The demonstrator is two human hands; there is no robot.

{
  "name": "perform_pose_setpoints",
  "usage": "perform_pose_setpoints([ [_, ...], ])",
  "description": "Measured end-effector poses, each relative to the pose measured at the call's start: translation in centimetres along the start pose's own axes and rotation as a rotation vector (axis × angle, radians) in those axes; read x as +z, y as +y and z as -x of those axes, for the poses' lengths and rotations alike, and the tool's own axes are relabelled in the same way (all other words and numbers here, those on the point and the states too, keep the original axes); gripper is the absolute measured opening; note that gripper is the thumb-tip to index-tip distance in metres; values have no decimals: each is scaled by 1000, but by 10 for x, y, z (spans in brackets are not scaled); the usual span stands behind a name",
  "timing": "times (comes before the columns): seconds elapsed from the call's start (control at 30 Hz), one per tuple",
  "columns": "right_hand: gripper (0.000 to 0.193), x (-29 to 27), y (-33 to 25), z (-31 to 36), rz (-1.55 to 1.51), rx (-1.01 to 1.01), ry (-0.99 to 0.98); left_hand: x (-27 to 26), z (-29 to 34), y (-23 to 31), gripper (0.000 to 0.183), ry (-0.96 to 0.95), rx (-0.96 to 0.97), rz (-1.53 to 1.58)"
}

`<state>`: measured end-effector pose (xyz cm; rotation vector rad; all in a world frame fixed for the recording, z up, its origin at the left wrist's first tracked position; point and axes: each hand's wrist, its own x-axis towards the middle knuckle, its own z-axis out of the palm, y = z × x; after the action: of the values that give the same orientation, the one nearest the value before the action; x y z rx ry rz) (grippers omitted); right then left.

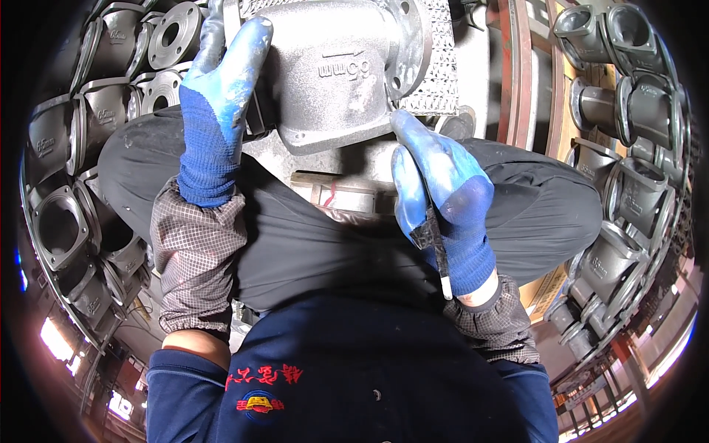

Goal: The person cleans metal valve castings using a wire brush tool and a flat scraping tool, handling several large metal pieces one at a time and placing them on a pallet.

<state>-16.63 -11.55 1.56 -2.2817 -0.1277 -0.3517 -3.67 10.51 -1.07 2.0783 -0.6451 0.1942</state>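
A grey cast-metal valve body (332, 74) with flanged ends and raised markings sits in front of me, above my knees. My left hand (221, 81), in a blue coated glove, lies along its left side with fingers stretched out and apart. At the lower right of the casting is my right hand (443, 173), gloved alike, its fingertips close to the right flange (410, 48). That hand is closed around a thin dark rod (436, 247) with a white end, which points back toward my wrist. The rod's front end is hidden by the fingers.
Stacked grey flanged castings (52, 140) rise on my left, and more castings (642, 188) stand on the right. A textured metal plate (436, 74) lies beneath the valve body. Reddish rails (521, 74) run beyond my right knee. A small wooden block (343, 193) lies between my legs.
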Motion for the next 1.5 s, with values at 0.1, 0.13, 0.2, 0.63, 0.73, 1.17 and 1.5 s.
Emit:
perform_pose_setpoints([
  [0.1,30,-2,-4,3,-335,290,-126,-1,1,-3,30,-14,12,18],
  [0.13,31,-4,-7,-1,-196,188,-104,0,2,-4,30,-14,11,18],
  [0.2,32,-4,-8,-2,-58,85,-82,1,3,-5,36,-27,-49,96],
  [0.63,32,-2,-2,5,-338,233,-90,-6,-1,-2,36,-76,193,-337],
  [0.73,30,-5,-5,-1,-159,155,-87,-6,0,-1,36,-76,204,-374],
  [1.17,35,-3,-4,-1,8,51,-47,-7,-1,1,35,-69,116,-229],
  [1.5,33,-2,-6,1,108,-5,-59,-9,-2,-1,37,-83,227,-437],
])
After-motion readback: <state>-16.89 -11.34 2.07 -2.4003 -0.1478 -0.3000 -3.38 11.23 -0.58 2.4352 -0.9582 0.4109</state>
